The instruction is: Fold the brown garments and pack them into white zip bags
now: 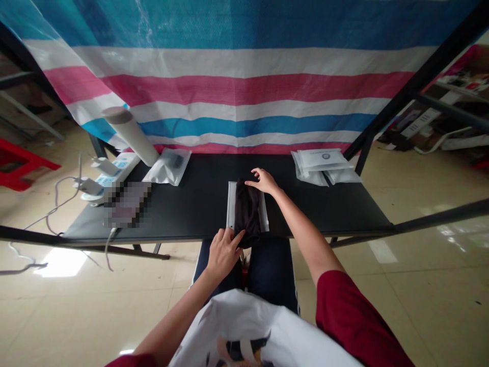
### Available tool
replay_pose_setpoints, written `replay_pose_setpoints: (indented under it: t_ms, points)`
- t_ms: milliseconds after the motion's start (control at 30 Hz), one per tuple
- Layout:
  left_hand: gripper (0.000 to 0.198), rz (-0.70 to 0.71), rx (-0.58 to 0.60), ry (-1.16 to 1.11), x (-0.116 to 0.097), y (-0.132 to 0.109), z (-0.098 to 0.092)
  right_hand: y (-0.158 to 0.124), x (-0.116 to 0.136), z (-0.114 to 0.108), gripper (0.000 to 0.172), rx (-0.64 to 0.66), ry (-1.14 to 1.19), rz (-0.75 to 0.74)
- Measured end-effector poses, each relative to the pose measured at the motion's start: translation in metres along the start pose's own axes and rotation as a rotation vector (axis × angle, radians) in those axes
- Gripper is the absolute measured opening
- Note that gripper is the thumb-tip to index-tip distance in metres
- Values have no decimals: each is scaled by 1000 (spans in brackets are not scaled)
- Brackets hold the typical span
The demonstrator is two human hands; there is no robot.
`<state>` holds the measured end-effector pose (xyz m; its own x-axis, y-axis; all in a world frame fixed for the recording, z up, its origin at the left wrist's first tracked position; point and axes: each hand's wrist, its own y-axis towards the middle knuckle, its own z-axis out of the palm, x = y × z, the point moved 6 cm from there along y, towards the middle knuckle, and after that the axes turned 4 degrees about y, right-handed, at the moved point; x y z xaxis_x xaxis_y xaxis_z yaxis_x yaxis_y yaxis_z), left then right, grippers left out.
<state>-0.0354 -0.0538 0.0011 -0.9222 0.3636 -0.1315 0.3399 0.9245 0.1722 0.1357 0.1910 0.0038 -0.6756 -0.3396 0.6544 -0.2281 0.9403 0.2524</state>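
Observation:
A dark, folded piece of cloth (247,211) lies lengthwise on a flat, pale plastic zip bag (231,204). The cloth's near end hangs a little over the table's front edge. At that end, my left hand (224,252) has its thumb and index finger closed on the cloth's left side. My right hand (264,182) is at the far end, with thumb and fingers apart. Its thumb tip is at the cloth's top edge; whether it presses on the cloth I cannot tell.
On the black table (198,204), packed plastic bags (324,160) lie at the back right. To the left are another bag (171,165), a white cylinder (132,135), a power strip (114,173) with cables and a blurred-out phone (128,204). A striped sheet (237,86) hangs behind.

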Motion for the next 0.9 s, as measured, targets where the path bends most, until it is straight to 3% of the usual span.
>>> replay_pose_setpoints:
  t_ms: [133,200,300,400,467,633,900]
  points:
    - [72,125,-74,-29,6,14,-13,-35,20,-39,45,-196,126,-94]
    - [76,208,-57,-51,11,21,-15,-66,38,-54,42,-205,130,-166]
    - [74,316,15,-81,18,30,-12,-120,71,-56,49,-45,81,-293]
    - [70,400,79,-108,22,32,-5,-168,95,-33,82,227,-38,-415]
    - [68,409,92,-124,22,30,0,-187,98,-16,89,306,-103,-438]
    - [62,363,63,-173,21,26,5,-196,83,6,61,269,-135,-407]
    - [36,284,17,-480,26,36,-5,-183,82,-6,44,201,39,-335]
